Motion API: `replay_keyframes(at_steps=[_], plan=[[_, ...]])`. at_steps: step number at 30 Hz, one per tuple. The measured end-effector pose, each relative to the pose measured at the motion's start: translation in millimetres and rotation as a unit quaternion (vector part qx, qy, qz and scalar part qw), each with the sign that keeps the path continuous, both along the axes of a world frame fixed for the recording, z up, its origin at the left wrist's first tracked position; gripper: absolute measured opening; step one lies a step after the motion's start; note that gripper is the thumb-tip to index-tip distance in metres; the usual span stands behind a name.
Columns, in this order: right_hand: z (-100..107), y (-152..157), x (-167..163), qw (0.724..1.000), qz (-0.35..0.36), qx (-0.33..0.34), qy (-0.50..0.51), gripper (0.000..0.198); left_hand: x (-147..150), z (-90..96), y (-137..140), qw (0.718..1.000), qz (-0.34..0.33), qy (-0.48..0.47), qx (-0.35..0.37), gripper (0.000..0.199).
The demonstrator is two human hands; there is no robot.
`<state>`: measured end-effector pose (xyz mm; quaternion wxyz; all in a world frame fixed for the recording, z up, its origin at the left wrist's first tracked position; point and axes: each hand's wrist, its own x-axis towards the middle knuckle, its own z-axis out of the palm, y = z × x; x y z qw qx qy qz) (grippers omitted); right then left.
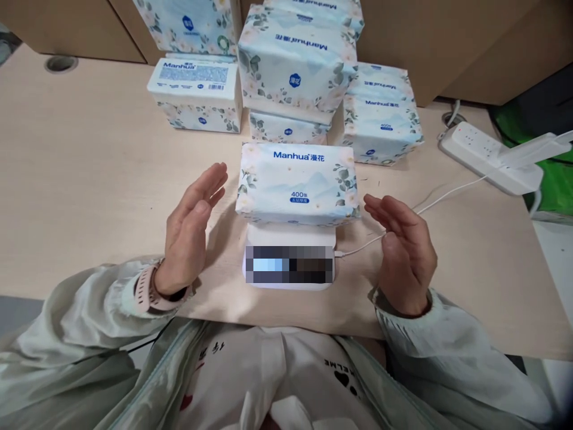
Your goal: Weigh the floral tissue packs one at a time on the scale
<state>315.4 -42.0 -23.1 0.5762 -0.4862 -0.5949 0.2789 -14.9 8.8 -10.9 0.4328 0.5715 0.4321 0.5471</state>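
Observation:
A pack of tissues (pixel 298 179) with a floral print lies on a white device (pixel 290 236), which looks like a small scale. The device's front display is blurred out, and a white cable plugs into its right side. My left hand (pixel 190 230) is held just left of the pack, fingers straight, touching nothing. On the other side, my right hand (pixel 403 254) hovers a little away from the pack's right end, its fingers stretched out and palm turned inward. Both hands are apart from the pack.
Behind it stand more tissue packs: a left stack (pixel 194 101), a middle stack (pixel 298 65) and a right group (pixel 382 119). A white power strip (pixel 492 155) lies on the wooden table (pixel 89 179) at right, with the white cable (pixel 441 200) running from there. Brown panels rise at the back.

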Motion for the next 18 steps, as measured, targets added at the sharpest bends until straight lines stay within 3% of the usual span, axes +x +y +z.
replay_keyframes(at_steps=[6,18], plan=[[-5.3,2.0,4.9,0.998,-0.001,0.026,-0.051,0.045,-2.1,-3.5,7.5,0.998,0.033,-0.032,0.04,0.038],[3.5,-3.8,1.7,0.997,-0.018,-0.005,-0.079,0.04,-0.3,2.0,7.4,0.997,0.051,-0.052,0.023,0.027]])
